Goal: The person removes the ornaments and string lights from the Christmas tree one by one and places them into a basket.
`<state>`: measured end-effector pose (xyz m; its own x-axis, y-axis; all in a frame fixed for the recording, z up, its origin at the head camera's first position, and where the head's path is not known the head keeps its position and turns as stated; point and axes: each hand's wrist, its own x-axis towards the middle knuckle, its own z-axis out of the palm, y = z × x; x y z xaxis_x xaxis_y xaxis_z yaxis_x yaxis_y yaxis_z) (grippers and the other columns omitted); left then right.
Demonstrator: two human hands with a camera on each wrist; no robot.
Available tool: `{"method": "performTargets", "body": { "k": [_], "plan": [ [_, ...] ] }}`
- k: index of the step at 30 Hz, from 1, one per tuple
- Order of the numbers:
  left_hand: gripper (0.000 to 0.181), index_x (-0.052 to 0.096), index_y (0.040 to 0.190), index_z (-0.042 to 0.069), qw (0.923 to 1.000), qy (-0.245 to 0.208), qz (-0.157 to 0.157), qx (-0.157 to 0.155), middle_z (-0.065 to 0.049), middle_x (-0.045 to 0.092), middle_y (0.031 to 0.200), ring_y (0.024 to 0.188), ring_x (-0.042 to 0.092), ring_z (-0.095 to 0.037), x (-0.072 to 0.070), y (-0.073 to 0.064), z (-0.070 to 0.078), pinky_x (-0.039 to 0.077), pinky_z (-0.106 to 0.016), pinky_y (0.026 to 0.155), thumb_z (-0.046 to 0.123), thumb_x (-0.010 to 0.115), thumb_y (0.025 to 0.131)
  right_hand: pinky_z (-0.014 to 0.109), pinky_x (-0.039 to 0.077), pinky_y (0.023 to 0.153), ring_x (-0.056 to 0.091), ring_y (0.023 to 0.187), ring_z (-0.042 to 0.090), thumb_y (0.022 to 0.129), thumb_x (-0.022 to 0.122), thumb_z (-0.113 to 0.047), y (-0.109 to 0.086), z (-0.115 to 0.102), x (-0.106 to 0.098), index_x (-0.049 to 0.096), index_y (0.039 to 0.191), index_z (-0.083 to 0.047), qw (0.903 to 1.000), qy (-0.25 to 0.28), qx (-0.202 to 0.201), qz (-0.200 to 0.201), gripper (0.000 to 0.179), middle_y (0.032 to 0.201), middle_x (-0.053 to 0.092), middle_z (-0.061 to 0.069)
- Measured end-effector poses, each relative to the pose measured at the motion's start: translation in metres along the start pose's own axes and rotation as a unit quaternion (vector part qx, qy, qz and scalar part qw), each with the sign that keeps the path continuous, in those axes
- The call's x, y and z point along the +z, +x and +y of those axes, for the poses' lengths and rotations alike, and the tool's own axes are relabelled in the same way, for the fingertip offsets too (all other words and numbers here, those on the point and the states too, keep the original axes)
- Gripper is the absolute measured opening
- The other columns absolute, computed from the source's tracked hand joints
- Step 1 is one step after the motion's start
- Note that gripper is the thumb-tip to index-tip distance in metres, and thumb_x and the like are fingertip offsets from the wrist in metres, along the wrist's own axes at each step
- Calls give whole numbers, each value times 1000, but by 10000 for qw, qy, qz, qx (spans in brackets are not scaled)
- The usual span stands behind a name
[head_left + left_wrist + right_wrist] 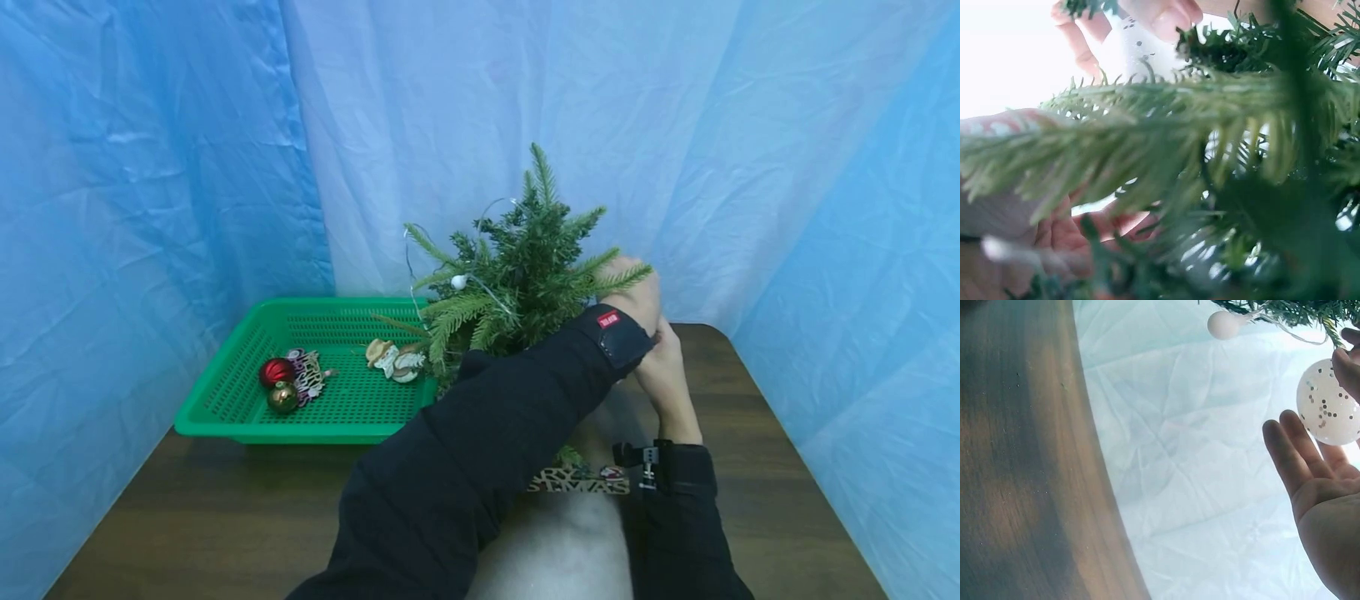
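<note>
In the head view my left arm crosses in front of a small artificial Christmas tree [540, 258], and the left hand [633, 287] bends down at its right side, partly behind branches. Just below it is my right hand [663, 371]. The right wrist view has a translucent, speckled Christmas ball [1322, 412] at the fingers of the right hand [1329, 500], with fingertips [1347, 372] over its upper side. In the left wrist view a blurred branch [1135, 137] covers much of the left hand [1004, 187]; I cannot tell what its fingers hold.
A green basket [300, 433] at left holds a red ball [276, 372], a gold ball [282, 397], a glittery lettered ornament [307, 375] and snowman-like ornaments [393, 360]. White string lights [459, 282] drape the tree. A wooden lettered sign [592, 486] shows below the left arm.
</note>
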<state>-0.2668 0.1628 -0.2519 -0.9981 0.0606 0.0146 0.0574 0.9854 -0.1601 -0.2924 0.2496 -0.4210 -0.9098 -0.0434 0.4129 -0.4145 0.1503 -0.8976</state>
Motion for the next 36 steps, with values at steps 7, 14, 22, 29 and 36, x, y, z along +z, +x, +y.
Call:
{"method": "performTargets", "body": {
  "k": [7,14,22,29,36],
  "plan": [
    [25,75,108,29,9994,147,295,107,10,68,103,82,64,-3,2,-2,-3,50,-17,66,39,52,106,27,46,96,52,122,13,98,68,-14,-7,-30,2,46,151,-7,9993,168,-245,-222,57,138,53,11],
    [26,73,112,26,9990,274,336,108,8,68,104,85,66,-4,5,1,-6,52,-18,71,36,49,107,23,46,95,52,124,10,99,65,-8,-7,-28,1,42,154,-10,9983,259,-420,-306,60,143,50,8],
    [37,65,132,23,9967,791,151,-14,6,66,119,102,65,-7,7,0,-3,52,-27,93,40,41,109,22,47,95,53,125,9,99,68,-11,-10,-25,-2,42,155,-13,9990,132,-388,-155,62,151,47,14],
    [34,70,125,23,9968,575,376,410,7,68,112,93,67,-5,11,-1,-10,54,-21,79,40,45,108,32,46,103,52,131,22,98,69,-12,-10,-26,-5,40,156,-14,9995,10,-281,-132,65,151,46,13],
    [27,75,109,27,9945,278,526,857,10,70,103,89,66,-5,10,-1,-18,53,-18,74,37,50,106,34,47,104,50,135,27,98,69,-12,-9,-24,-4,41,156,-16,9995,-28,-247,-172,65,153,45,12]
  ]
}}
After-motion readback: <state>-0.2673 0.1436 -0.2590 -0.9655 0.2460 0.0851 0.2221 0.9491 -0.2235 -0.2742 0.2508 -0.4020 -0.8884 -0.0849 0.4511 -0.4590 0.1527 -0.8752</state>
